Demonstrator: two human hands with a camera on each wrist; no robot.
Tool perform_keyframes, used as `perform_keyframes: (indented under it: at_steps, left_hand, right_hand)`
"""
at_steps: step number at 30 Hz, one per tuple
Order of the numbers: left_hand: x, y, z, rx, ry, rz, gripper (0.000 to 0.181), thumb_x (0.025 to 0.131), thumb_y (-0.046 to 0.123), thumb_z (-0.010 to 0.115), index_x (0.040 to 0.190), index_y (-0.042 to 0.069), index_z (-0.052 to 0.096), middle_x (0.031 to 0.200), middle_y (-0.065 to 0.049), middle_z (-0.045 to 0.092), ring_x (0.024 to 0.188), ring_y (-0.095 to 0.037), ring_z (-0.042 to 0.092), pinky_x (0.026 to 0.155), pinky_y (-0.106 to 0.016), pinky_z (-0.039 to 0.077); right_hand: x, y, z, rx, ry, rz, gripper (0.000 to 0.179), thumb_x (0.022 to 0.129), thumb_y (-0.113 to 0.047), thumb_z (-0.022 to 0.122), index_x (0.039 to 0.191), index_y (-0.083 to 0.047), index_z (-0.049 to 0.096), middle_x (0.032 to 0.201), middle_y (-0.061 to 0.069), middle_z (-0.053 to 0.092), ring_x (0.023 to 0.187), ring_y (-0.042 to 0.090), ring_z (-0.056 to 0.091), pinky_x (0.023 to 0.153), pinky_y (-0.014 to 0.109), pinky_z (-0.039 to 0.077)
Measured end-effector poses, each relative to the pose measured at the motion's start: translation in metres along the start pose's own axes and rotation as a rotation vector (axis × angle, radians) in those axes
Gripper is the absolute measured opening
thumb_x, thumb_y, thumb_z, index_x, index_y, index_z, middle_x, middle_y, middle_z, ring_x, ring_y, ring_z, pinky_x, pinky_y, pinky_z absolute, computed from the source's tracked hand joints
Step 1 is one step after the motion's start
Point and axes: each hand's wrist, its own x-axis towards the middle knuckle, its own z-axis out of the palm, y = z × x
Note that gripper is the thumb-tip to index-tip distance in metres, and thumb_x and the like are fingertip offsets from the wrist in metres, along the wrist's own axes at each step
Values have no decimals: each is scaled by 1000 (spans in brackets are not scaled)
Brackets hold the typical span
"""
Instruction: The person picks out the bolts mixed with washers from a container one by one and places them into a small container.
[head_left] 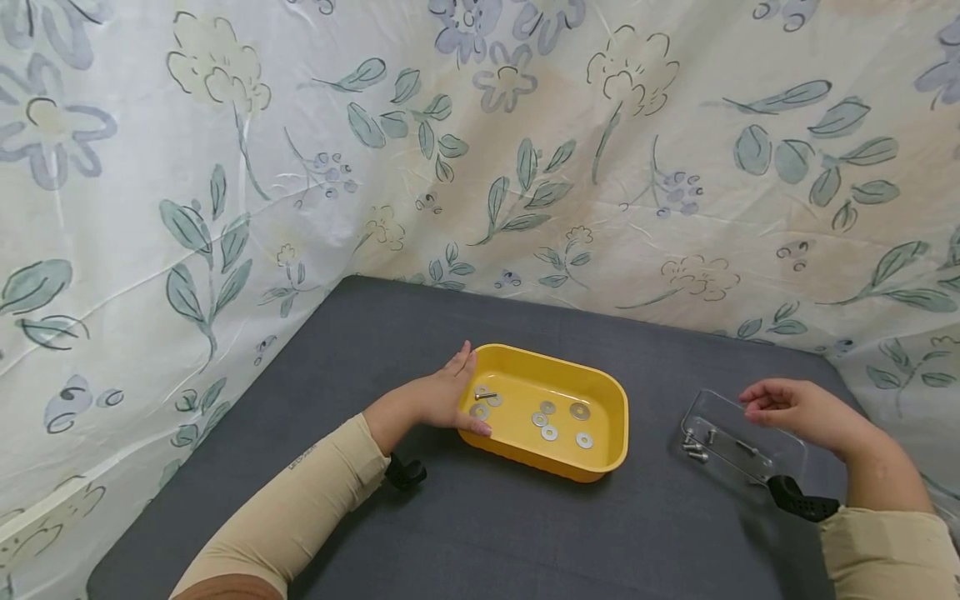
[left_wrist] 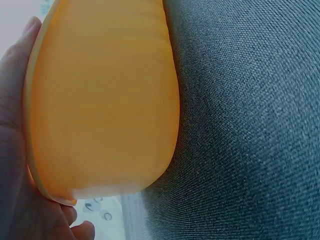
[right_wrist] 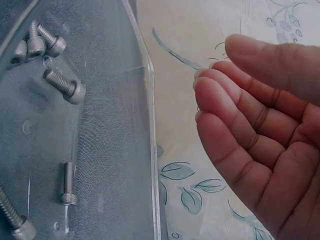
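A yellow tray stands mid-table, holding several flat metal washers. One screw lies among the washers at the tray's left end. My left hand grips that end, thumb over the near rim and fingers along the far side; the left wrist view has the hand against the tray's outer wall. To the right, my right hand hovers over a clear plastic box. Its fingers hang loosely curled, thumb apart, nothing visible between them. Several socket-head screws lie in the box.
The dark grey tabletop spreads around the tray and box. A floral curtain rises behind the table and along its left side. Black wrist straps sit on both arms, the right one close to the clear box.
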Motion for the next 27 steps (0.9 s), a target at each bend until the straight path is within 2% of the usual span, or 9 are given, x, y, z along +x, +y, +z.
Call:
perform_keyframes:
  at_steps: [15,21,27]
  left_hand:
    - [2,3,-2,-5,-7,-6,126,66,71,62,145,6,-11,149,-6,-23,139,-20,-5,110,-37,15]
    - [3,2,0,4,-2,2,125,67,71,61,145,6,-11,149,-6,-24,139,-20,-5,110,-37,16]
    - [3,1,0,-3,0,5,125,66,71,61,145,6,-11,149,-6,-24,139,-20,-5,110,-37,16]
  right_hand:
    - [5,-5,-6,14,8,-18,50,88,-33,61,119,5,52,101,9,61,83,6,58,73,35,49]
    - [5,-11,-7,-16,31,-33,48,87,-34,61,118,3,53,102,10,62,82,3,57,71,36,48]
    - [6,-21,-10,-41,50,-89,40,89,-28,61,115,2,55,99,9,63,81,1,58,68,28,49]
